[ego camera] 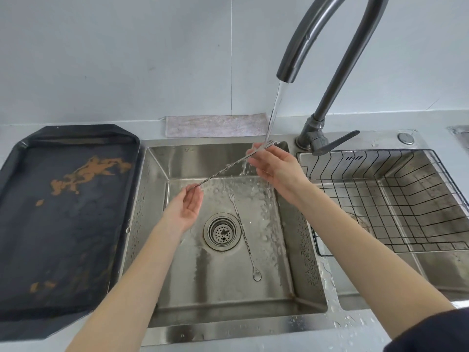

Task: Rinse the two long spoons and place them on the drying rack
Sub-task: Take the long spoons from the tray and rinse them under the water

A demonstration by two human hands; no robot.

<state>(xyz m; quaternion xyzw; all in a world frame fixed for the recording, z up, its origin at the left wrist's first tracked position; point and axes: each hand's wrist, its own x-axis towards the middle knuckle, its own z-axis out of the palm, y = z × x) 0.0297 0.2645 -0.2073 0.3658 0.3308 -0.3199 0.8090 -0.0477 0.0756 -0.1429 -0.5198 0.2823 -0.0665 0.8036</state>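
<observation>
A long twisted metal spoon (223, 170) with a fork tip is held slanted over the steel sink (223, 318). My left hand (186, 208) pinches its lower end. My right hand (275, 165) grips its upper end, where the water stream (275, 107) from the faucet (327, 47) hits the fork tip. The second long spoon (245, 237) lies flat on the sink floor, right of the drain (222, 231), fork end pointing away from me, bowl toward me. The wire drying rack (396, 199) sits in the right basin and holds nothing visible.
A dark, stained tray (61, 224) lies on the counter left of the sink. A folded cloth (215, 125) rests behind the sink against the wall. The faucet lever (335, 143) points right. Water drops cover the ledge between the basins.
</observation>
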